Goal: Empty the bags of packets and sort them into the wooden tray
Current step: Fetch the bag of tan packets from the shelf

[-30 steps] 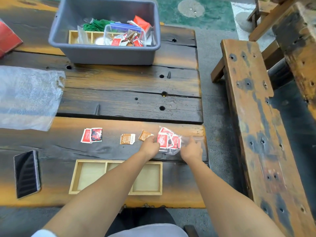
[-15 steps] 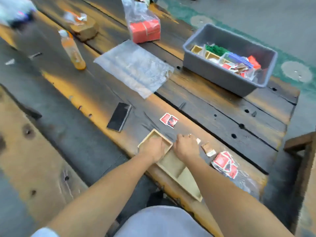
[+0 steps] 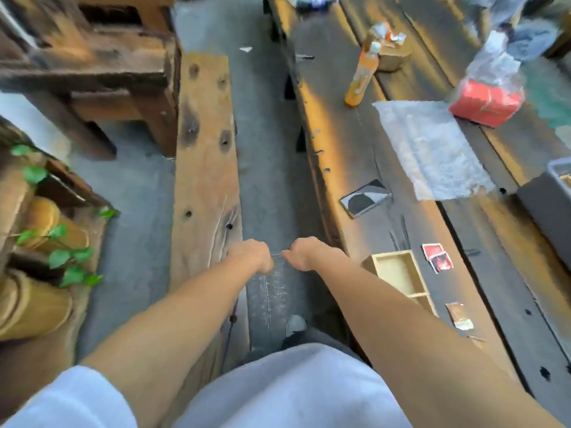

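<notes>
Hands out beyond the desk (image 3: 355,143) edge: left hand (image 3: 251,256) and right hand (image 3: 304,253) are both curled tight, pinching the top edge of a clear bag (image 3: 278,291) that hangs between them above the floor. Blurry, so its contents can't be told. Wooden tray (image 3: 398,273) sits at the desk's edge, red packets (image 3: 437,257) just beside its far end, a brown packet (image 3: 460,316) near its other end. Phone (image 3: 366,197) lies farther along.

A weathered plank bench (image 3: 204,168) runs beside the dark table (image 3: 340,134) (sunlit in streaks) over grey floor (image 3: 265,143).
</notes>
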